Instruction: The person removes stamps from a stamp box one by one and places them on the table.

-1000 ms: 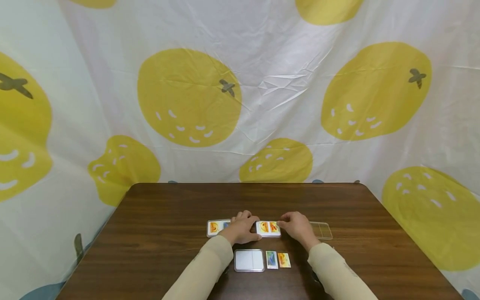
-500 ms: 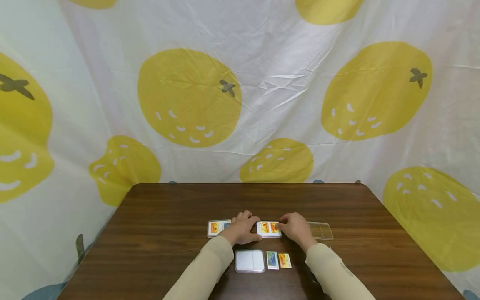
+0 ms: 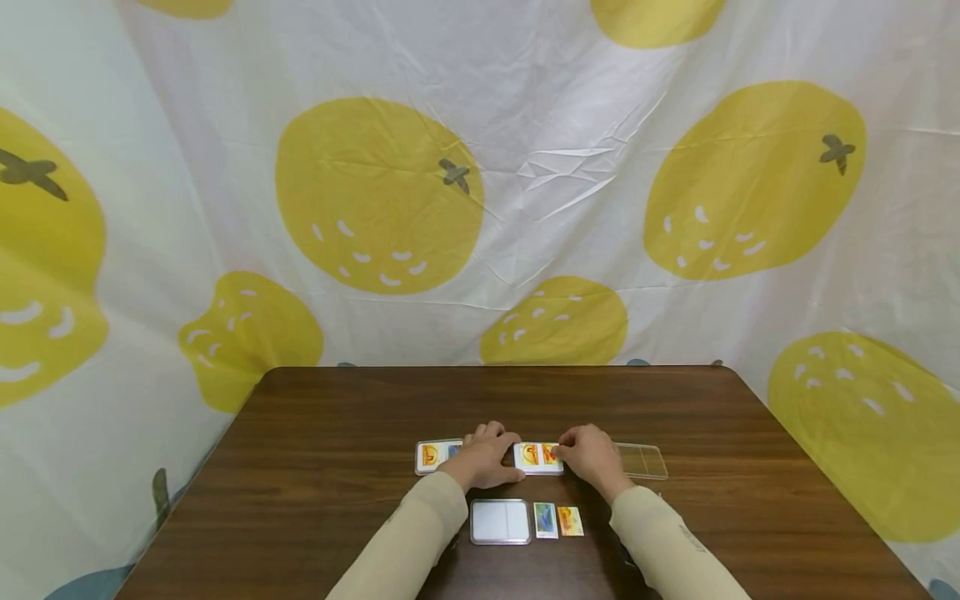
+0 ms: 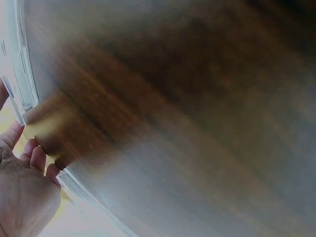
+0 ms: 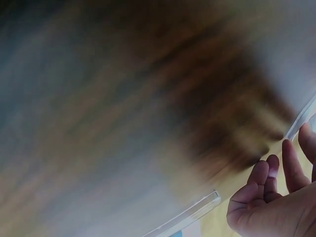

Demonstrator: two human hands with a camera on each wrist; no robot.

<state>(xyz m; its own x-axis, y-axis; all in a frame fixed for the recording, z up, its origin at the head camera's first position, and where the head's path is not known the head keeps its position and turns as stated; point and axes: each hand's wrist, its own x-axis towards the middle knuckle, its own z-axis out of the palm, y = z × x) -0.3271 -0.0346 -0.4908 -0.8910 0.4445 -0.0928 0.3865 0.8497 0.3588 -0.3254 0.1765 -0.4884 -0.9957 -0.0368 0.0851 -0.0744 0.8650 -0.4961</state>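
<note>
In the head view a flat clear case (image 3: 537,470) with a white insert lies between both hands, bearing two orange stamp-like cards (image 3: 530,454). My left hand (image 3: 483,458) rests along the case's left side, thumb and fingers spread, with the thumb by its lower left corner. At the case's right edge, the thumb and index finger of my right hand (image 3: 592,457) pinch the right-hand orange stamp-like card (image 3: 548,453), hiding its outer edge. The left wrist view has the left fingertips at a clear rim (image 4: 24,64); the right wrist view has the right fingertips beside another rim (image 5: 197,210).
A filled case (image 3: 427,457) lies partly under the left hand. Clear lid (image 3: 642,461) is at right, partly behind the right hand. Nearer me are a case with a blank white insert (image 3: 499,522), a blue-green stamp-like card (image 3: 545,520) and another orange one (image 3: 571,521).
Almost nothing differs: both hands keep their places at the middle case, with only a slight shift of the right wrist and sleeve to the left.
</note>
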